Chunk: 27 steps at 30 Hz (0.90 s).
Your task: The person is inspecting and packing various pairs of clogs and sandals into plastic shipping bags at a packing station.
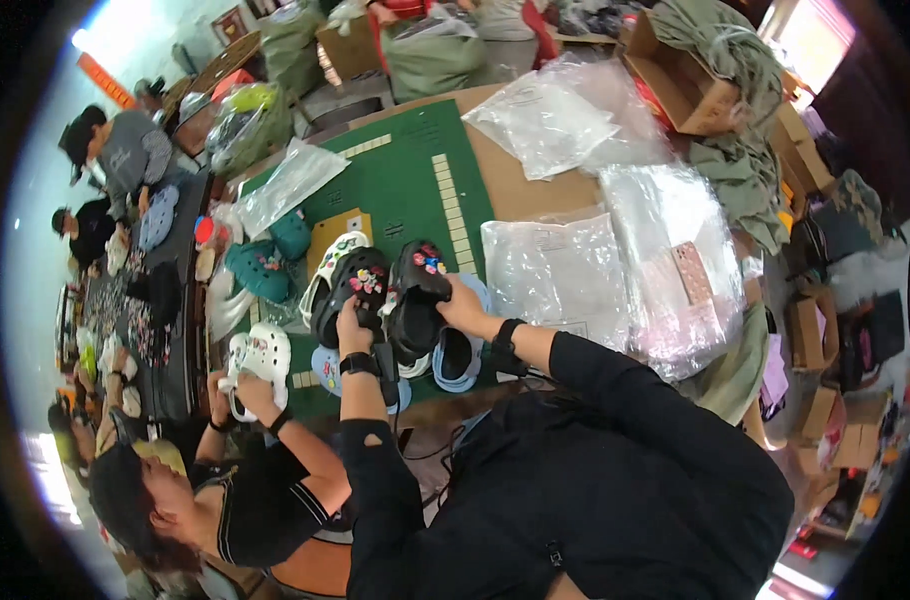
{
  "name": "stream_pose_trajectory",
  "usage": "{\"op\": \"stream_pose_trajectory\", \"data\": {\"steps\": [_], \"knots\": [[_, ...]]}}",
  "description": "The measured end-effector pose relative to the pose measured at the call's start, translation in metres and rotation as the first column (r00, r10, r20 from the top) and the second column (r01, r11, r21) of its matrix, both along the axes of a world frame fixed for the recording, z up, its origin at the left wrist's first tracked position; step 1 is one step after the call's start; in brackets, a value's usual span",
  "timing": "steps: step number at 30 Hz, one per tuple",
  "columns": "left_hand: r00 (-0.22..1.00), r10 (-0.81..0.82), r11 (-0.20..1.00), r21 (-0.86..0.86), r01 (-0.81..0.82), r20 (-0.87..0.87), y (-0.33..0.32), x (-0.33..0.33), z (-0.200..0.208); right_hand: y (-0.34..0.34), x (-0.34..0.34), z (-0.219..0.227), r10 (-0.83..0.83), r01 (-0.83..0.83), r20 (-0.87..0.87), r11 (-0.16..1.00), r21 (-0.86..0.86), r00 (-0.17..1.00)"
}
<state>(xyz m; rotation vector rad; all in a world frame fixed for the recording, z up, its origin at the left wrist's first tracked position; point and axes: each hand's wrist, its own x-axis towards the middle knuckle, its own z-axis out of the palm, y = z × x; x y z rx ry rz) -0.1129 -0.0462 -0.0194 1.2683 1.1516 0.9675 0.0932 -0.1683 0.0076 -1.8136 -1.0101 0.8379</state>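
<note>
My left hand is closed on a black clog with colourful charms on its toe. Beside it, my right hand grips a second black clog, also with bright charms, tilted so that its opening shows. Both clogs are held side by side above the table. Behind the left one lies a white clog with charms, partly hidden. Light blue clogs sit under and beside my hands, one of them close to my right wrist. Dark bands circle both wrists.
A green mat with rows of pale tiles covers the table. Clear plastic bags and a phone in a pink case lie right. Teal clogs lie left. A co-worker close on my left holds a white clog. An open carton stands far right.
</note>
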Motion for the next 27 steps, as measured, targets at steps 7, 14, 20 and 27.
{"op": "stream_pose_trajectory", "data": {"steps": [7, 14, 20, 27], "knots": [[0.682, 0.264, 0.812, -0.539, 0.225, 0.682, -0.042, 0.058, 0.118, -0.056, 0.053, 0.064, -0.009, -0.019, 0.114, 0.972, 0.236, 0.994], [0.623, 0.381, 0.632, -0.684, 0.364, 0.683, -0.099, 0.137, 0.114, -0.142, 0.131, 0.072, -0.204, 0.109, 0.590, 0.975, 0.194, 0.781], [0.618, 0.426, 0.511, -0.740, 0.437, 0.660, -0.139, 0.201, 0.097, -0.192, 0.156, 0.059, -0.302, 0.293, 0.679, 0.947, 0.133, 0.669], [0.532, 0.309, 0.457, -0.613, 0.645, 0.789, -0.174, 0.232, 0.015, -0.202, 0.180, 0.017, -0.344, 0.357, 0.642, 0.927, 0.117, 0.685]]}}
